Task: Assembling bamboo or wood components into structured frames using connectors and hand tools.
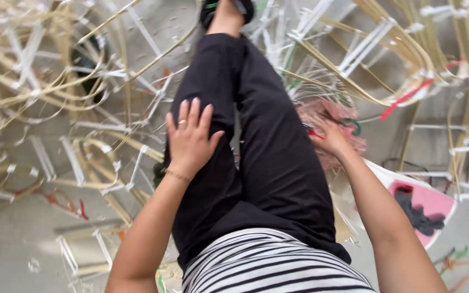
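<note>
Grey floor (17, 239) strewn with cane frames (82, 157); left hand (190, 138) rests flat, fingers spread, on black trouser leg (278, 157). Right hand (329, 138) closes on pink strands (327, 111); pinch near their ends, steadily.

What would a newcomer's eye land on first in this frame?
Probably the black trousers running up the middle, with the left hand resting flat on the thigh. To the right, the right hand reaches into a pink tangle of strings on the floor. All around lie cane strip frames bound with white tape.
</note>
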